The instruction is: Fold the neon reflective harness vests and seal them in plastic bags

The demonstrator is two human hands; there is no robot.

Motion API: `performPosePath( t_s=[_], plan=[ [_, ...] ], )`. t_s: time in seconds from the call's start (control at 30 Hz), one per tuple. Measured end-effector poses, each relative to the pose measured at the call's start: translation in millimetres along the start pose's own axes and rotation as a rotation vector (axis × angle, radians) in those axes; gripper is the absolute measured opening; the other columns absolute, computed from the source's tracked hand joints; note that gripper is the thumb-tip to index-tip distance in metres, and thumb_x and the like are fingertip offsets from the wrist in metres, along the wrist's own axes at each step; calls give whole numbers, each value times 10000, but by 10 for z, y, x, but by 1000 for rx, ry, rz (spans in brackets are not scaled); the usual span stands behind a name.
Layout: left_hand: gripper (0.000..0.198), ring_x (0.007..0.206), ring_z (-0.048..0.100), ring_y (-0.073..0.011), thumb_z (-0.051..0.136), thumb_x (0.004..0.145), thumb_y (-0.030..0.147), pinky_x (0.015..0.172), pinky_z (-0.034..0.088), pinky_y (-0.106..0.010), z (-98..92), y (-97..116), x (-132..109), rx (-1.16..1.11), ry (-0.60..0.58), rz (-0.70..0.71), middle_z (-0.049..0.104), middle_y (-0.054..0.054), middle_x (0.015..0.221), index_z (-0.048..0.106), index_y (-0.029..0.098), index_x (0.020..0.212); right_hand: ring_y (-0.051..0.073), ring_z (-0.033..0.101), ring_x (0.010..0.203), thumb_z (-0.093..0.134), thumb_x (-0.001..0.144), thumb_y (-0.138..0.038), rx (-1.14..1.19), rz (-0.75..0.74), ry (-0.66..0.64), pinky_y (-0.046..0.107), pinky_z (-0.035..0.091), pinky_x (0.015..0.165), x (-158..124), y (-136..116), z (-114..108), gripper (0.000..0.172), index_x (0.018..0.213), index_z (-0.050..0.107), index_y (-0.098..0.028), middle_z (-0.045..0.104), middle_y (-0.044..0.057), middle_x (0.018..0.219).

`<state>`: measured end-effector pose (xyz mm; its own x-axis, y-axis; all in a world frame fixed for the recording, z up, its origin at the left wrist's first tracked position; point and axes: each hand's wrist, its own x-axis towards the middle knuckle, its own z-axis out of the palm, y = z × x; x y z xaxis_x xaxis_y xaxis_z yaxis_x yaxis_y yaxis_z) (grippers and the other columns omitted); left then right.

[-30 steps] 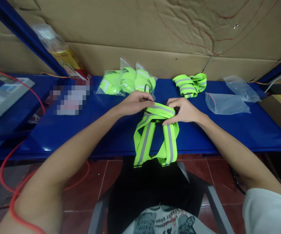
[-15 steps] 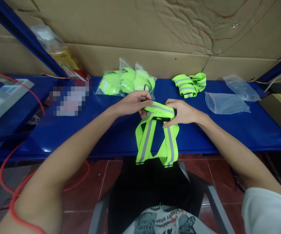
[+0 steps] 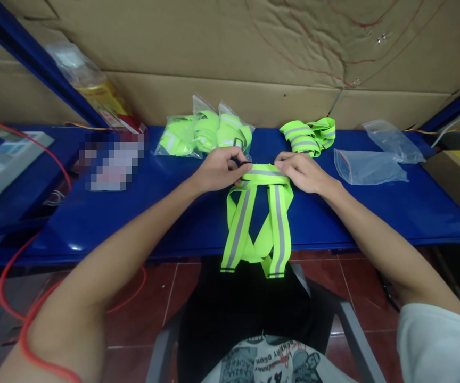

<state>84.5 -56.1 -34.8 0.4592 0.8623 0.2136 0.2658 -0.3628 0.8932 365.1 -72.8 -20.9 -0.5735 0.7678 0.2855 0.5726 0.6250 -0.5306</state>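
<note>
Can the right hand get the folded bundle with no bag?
Probably yes: the bundle lies just beyond the right hand, with nothing between. But that hand holds the straps, so it might need to let go.

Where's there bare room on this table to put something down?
The table is bare between the right forearm, flat bags and box, and between the left forearm and blurred item; a narrow gap parts the bagged straps from the unbagged straps. It's crowded mid-table, where left hand and right hand hold looped straps.
</note>
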Motion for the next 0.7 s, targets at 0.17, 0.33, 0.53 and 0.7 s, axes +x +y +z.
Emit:
performPosePath(
  t_s=[0.17, 0.33, 0.53, 0.7],
  plan=[
    [333, 597, 755, -202, 887, 828, 391, 503, 603, -284, -13, -6, 3, -45, 7, -23, 693, -9, 718, 621, 208, 906, 167, 586, 705, 729, 961, -581, 65, -33, 15, 349, 393, 673, 19, 130, 5, 465, 707, 686, -194, 711, 63, 910],
    [360, 705, 765, -177, 925, 759, 284, 559, 676, -295, -49, 5, 21, -129, 28, 5, 683, -33, 902, 638, 185, 953, 173, 580, 703, 852, 849, -679, 155, -11, 91, 335, 409, 666, 40, 163, 49, 498, 769, 718, -206, 687, 27, 799],
    [340, 763, 733, -149, 915, 767, 318, 642, 635, -246, -99, 7, 28, 63, 6, 96, 764, -68, 945, 796, 163, 1045, 175, 616, 744, 904, 797, -682, 197, -34, 90, 341, 440, 697, 24, 133, 41, 530, 656, 707, -210, 733, 50, 879],
    [282, 835, 717, -170, 841, 846, 374, 765, 644, -287, -46, 44, -25, 232, 34, 204, 784, -71, 960, 822, 174, 1044, 157, 611, 728, 811, 890, -708, 172, -47, 2, 341, 429, 672, 15, 111, 8, 562, 640, 753, -209, 739, 62, 964]
  ],
)
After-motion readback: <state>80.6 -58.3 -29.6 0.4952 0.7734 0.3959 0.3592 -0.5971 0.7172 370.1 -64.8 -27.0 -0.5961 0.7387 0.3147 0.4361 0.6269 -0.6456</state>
